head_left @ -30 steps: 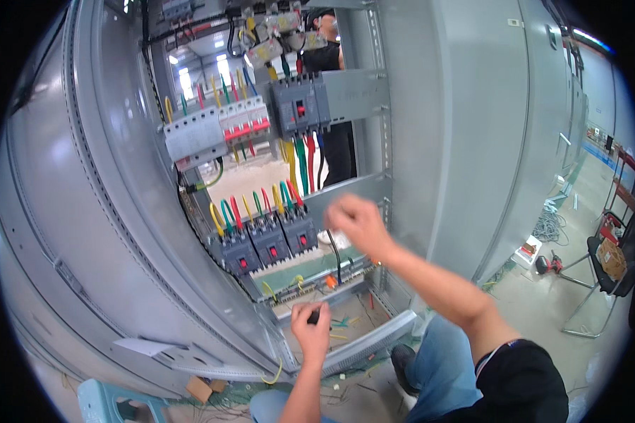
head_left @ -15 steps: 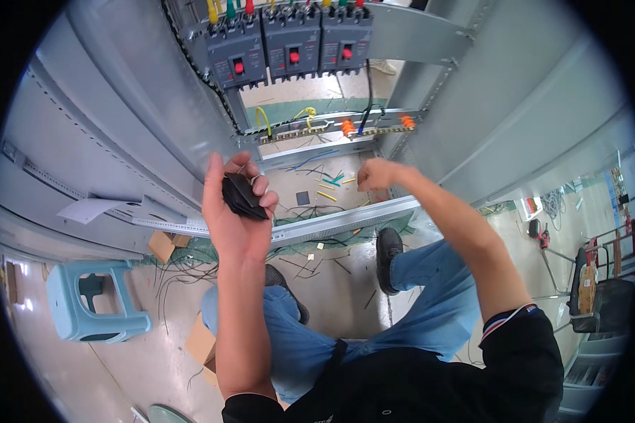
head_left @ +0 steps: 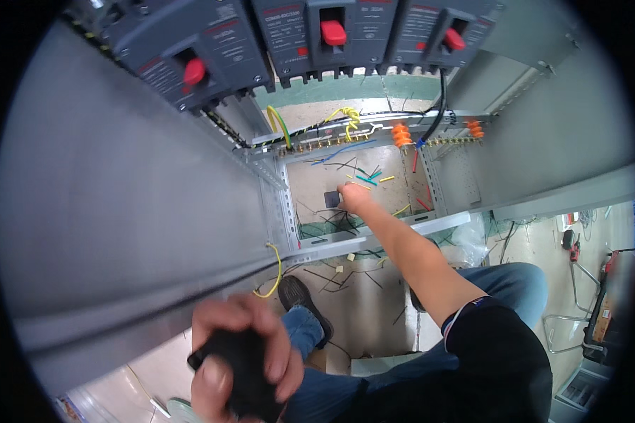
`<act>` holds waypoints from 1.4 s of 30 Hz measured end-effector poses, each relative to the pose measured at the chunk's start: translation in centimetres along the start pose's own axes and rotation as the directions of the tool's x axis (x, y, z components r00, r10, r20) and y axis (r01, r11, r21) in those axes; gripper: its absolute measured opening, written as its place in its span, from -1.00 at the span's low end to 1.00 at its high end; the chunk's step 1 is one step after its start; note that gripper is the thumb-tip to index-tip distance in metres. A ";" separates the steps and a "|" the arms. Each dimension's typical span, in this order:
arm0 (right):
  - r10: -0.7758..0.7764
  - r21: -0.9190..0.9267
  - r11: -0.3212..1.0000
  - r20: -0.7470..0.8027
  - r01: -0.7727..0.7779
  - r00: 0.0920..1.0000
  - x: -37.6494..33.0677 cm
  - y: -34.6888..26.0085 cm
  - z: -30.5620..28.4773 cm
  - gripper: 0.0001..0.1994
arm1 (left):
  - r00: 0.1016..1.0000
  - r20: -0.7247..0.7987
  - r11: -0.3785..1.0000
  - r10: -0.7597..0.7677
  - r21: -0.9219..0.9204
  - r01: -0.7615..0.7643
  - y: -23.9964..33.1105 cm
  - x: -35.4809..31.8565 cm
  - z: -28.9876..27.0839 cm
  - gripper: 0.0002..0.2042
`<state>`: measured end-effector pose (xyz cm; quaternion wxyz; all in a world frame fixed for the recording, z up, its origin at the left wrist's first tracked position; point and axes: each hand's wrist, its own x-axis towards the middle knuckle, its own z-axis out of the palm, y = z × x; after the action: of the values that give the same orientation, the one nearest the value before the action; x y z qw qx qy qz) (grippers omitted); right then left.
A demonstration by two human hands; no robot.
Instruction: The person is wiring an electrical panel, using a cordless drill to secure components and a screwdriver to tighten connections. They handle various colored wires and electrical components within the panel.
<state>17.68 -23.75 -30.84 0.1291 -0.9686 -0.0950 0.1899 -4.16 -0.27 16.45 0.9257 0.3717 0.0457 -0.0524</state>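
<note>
My left hand point(head_left: 212, 345), blurred and close to the camera, is wrapped round a black flat-sided bundle point(head_left: 243, 374) that looks like stacked thin pieces. My right arm reaches down into the cabinet's base opening. There my right hand point(head_left: 354, 197) has its fingers closed at the right edge of a small dark square piece point(head_left: 331, 199); whether that piece is off the floor, I cannot tell. Around it lie short wire offcuts in several colours, among them a green one point(head_left: 365, 180) and a yellow one point(head_left: 387, 179).
Circuit breakers with red levers point(head_left: 334, 33) hang above. Across the back runs a terminal bar point(head_left: 324, 144) with orange insulators point(head_left: 401, 135). Metal cabinet panels point(head_left: 155, 197) rise on both sides, and a frame rail point(head_left: 374, 243) crosses in front. A yellow wire point(head_left: 278, 268) hangs at left.
My view has moved in closer to the breakers. My right hand has gone down to the dark square piece. My left hand has come lower and nearer, still holding the black bundle.
</note>
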 end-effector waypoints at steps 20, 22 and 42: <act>-0.137 0.349 0.919 -0.157 0.184 0.978 -2.1 -1.0 -3.5 -0.82 | 0.984 -0.082 0.986 -0.156 -0.069 0.150 -2.7 2.2 -1.2 -0.63; -0.216 0.292 0.923 -0.143 0.250 0.966 -5.2 -2.3 -6.8 -0.75 | 0.985 -0.060 0.981 -0.163 -0.114 0.155 -2.9 2.9 -1.2 -0.66; -0.096 -0.217 0.737 -0.971 0.641 -0.218 -34.0 -14.5 -73.0 -0.64 | 0.978 0.018 0.971 -0.206 -0.122 0.207 -6.6 5.5 -1.6 -0.73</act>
<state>13.47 -33.54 50.30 0.3877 -0.6591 -0.2274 -0.6029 0.36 -4.29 10.13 0.9366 0.3069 0.0847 -0.1465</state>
